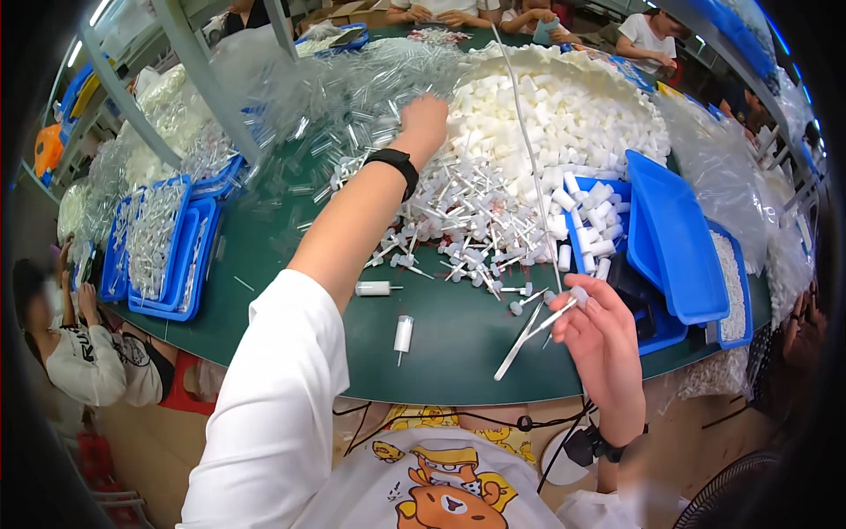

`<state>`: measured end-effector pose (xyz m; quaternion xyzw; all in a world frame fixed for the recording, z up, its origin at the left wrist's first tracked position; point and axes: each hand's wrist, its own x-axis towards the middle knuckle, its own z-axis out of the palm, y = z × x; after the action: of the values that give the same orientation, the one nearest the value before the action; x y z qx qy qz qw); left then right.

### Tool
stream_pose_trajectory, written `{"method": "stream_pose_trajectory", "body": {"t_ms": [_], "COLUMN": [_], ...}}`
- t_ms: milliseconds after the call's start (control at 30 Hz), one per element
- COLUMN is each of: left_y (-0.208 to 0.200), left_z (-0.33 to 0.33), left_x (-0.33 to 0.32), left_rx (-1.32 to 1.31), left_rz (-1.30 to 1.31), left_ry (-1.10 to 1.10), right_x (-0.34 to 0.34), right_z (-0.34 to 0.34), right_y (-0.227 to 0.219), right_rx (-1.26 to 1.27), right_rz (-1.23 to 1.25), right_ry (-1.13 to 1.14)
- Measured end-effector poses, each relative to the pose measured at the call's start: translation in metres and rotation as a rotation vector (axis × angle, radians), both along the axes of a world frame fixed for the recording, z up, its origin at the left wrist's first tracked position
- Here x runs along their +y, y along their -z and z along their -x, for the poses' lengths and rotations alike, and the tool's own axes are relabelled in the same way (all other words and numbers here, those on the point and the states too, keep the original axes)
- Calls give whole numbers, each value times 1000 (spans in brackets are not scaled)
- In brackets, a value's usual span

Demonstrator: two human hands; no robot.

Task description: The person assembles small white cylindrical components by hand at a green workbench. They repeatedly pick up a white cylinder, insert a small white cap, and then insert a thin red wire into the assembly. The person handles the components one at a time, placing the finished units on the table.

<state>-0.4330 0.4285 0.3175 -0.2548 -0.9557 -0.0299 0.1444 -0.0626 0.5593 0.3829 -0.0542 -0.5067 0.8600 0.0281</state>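
My left hand [425, 123] reaches far across the green table to the edge of a pile of clear plastic tubes [370, 97]. Its fingers look curled in, and whatever they hold is hidden. In front of my body, my right hand [604, 331] pinches a thin white stem with a translucent round cap [579, 297]. Its long end slants down to the left over the table. Many similar capped white stems [476, 212] lie heaped between my arms. Two clear tubes with white inserts, one lying sideways [374, 288] and one pointing toward me [404, 335], rest near my left forearm.
White foam-like cylinders [564, 106] form a big heap at the back, and more fill a blue tray [626, 189] at the right. Blue trays [679, 238] lean there. At the left, stacked blue trays [207, 256] hold clear parts. A pale cord [529, 141] hangs across. Other people sit around the table.
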Motion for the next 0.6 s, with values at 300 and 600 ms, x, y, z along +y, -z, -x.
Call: {"method": "stream_pose_trajectory", "body": {"t_ms": [300, 600], "left_y": [20, -104], "left_z": [16, -169], "left_x": [-18, -41], "left_rx": [133, -794], "left_rz": [-128, -831], "left_ry": [-75, 601], "right_x": [-2, -4], "right_z": [-16, -26], "right_y": [-2, 9], "right_rx": [74, 272], "right_rz": [-96, -172], "right_ry": [-4, -17]}}
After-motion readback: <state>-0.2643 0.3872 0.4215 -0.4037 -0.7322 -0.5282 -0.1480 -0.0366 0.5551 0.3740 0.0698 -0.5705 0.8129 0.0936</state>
